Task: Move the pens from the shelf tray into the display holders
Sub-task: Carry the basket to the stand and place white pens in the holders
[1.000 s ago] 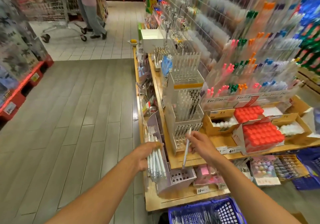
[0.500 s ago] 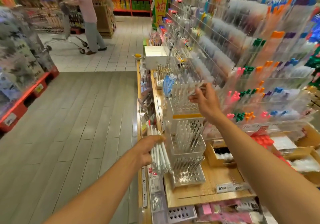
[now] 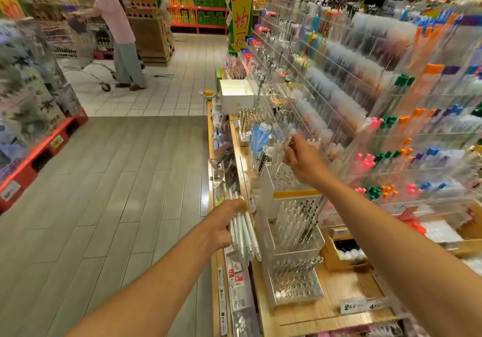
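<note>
Gripping a bundle of white pens, the left hand curls its fingers round them beside the tiered holder. Right hand pinches one pen above its top tier. Price tag reads "2.80".

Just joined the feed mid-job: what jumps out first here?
The left hand grips a bundle of white pens at the shelf's aisle edge. The right hand pinches a single pen above the tiered clear display holder. Behind it rises a wall rack of coloured pens.
</note>
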